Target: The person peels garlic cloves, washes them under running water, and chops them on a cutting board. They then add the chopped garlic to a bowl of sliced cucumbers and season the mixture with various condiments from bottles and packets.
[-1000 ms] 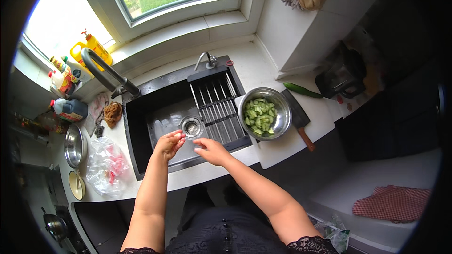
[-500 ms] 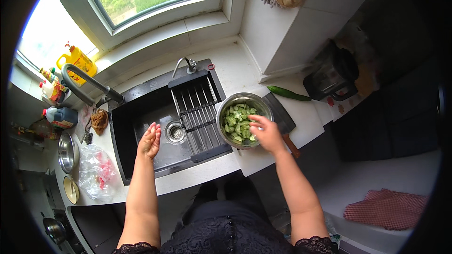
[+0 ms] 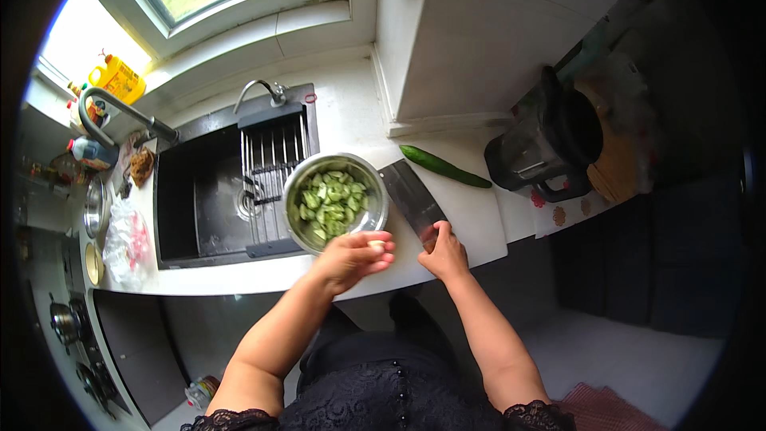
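Observation:
My left hand (image 3: 355, 259) is closed, its fingers curled around a small pale piece (image 3: 376, 246) that looks like a garlic clove. It hovers at the near edge of a steel bowl (image 3: 381, 206), which holds chopped cucumber (image 3: 333, 198). To the right, my right hand (image 3: 447, 255) is closed at the handle end of a cleaver (image 3: 413, 191). The cleaver's wide dark blade lies flat on a white cutting board (image 3: 471, 227), and its handle is hidden by my hand. A whole cucumber (image 3: 444, 166) rests beyond the blade.
A black sink (image 3: 195, 191) with a rack (image 3: 274, 152) across it is left of the bowl. A blender jug (image 3: 542, 144) stands at the right. Bottles, a plastic bag (image 3: 126, 239) and bowls crowd the far left. A wall corner rises behind the board.
My left hand has moved right from over the sink to the bowl's near edge. My right hand has left the bowl and taken the cleaver's handle. The view has shifted right.

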The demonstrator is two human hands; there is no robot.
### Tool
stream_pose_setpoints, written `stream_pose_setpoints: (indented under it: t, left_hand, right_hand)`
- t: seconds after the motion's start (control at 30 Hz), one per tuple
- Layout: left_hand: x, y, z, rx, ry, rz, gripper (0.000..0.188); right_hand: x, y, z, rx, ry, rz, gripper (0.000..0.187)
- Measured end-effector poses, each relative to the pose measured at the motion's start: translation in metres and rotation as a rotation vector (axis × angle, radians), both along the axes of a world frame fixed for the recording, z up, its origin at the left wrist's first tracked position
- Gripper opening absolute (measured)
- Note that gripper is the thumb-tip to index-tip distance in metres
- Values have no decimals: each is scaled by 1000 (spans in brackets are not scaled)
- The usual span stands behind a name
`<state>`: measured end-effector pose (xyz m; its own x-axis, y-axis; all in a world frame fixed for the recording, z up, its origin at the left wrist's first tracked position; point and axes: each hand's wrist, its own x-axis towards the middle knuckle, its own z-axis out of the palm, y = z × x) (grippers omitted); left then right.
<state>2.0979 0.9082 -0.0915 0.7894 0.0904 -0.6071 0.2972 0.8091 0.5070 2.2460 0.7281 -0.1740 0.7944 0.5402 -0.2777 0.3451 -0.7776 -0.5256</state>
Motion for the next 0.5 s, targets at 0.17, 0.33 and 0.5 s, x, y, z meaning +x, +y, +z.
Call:
stream_pose_setpoints:
  t: [0.17, 0.33, 0.5]
  left_hand:
    - [65, -80, -92, 1388, 26, -153, 24]
    - [90, -94, -130, 2038, -321, -250, 34]
    - [77, -97, -149, 2114, -438, -360, 38]
  right_hand:
    - [46, -84, 31, 241, 95, 33, 47]
    - [58, -117, 27, 306, 19, 58, 33]
    - [60, -131, 25, 304, 41, 47, 37]
